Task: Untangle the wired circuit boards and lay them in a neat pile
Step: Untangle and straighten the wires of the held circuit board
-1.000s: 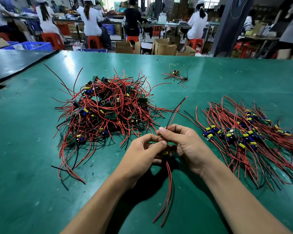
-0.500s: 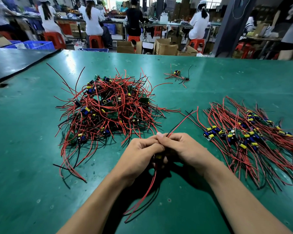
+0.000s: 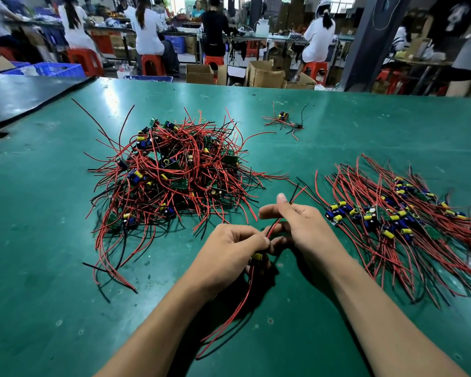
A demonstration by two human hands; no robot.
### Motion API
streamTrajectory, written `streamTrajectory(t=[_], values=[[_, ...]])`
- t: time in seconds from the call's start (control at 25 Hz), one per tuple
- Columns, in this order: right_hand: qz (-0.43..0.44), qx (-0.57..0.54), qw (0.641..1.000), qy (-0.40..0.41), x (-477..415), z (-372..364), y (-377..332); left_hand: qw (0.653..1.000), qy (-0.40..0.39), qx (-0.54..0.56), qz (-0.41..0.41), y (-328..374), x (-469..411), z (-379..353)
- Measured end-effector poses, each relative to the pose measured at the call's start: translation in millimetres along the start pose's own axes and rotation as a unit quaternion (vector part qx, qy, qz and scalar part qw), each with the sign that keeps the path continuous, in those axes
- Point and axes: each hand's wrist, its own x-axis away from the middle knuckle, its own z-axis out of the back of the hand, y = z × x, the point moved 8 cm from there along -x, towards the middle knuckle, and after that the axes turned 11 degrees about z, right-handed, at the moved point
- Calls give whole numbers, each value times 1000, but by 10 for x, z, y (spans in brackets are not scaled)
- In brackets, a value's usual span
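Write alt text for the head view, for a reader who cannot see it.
Two bare hands hold one wired circuit board above a green table: the left hand grips the board, the right hand pinches its red and black wires. A tangled heap of boards lies to the left, a neater pile to the right.

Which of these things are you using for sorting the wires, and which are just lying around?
For the job:
tangled heap
neat pile
wired board, held by the left hand and right hand

Just lying about:
cardboard boxes
red stools
blue crate
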Motion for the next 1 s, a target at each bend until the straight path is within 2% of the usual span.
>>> streamTrajectory(t=[0.2,0.24,0.4,0.56,0.72,0.8,0.88,1.0], values=[[-47,-61,989,-129,159,-315,97,997,29,66,-6,-42,-47,56],[-45,-61,988,-134,167,-332,95,997,28,73,-3,-53,-56,63],[-38,-70,993,-87,129,-285,87,997,15,76,5,-65,-69,59],[-37,-63,997,-1,48,-139,73,998,-23,55,8,-24,-31,11],[-45,-129,988,74,-22,23,56,999,-34,6,11,-4,0,-24],[-88,-228,967,79,-24,10,94,999,-33,-3,13,-2,-2,-28],[-144,-334,928,77,-5,-30,122,999,-36,-8,15,-8,-4,-31],[-163,-387,905,74,1,-50,112,999,-34,-9,14,-16,-9,-25]])
